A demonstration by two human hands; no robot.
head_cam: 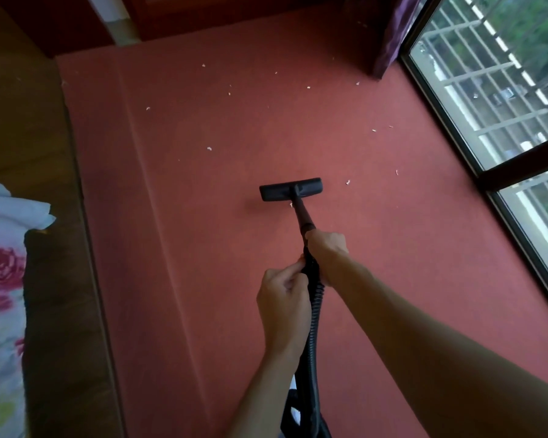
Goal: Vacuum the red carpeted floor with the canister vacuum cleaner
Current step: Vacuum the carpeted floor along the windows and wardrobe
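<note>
The black floor nozzle (291, 189) of the vacuum lies flat on the red carpet (203, 248) in the middle of the room. A black wand (302, 216) runs back from it to my hands. My right hand (327, 248) grips the wand's upper end. Just behind it, my left hand (283, 298) holds the handle where the ribbed black hose (315, 314) begins. The hose drops down to a dark part of the vacuum (293, 412) at the bottom edge. Several small white scraps (209, 149) are scattered on the carpet ahead of and beside the nozzle.
A wooden bed frame (54, 279) with floral bedding (0, 279) lines the left side. A floor-length window with a dark frame (475, 172) runs along the right. Dark wooden furniture (234, 17) and a purple curtain (393, 36) stand at the far end.
</note>
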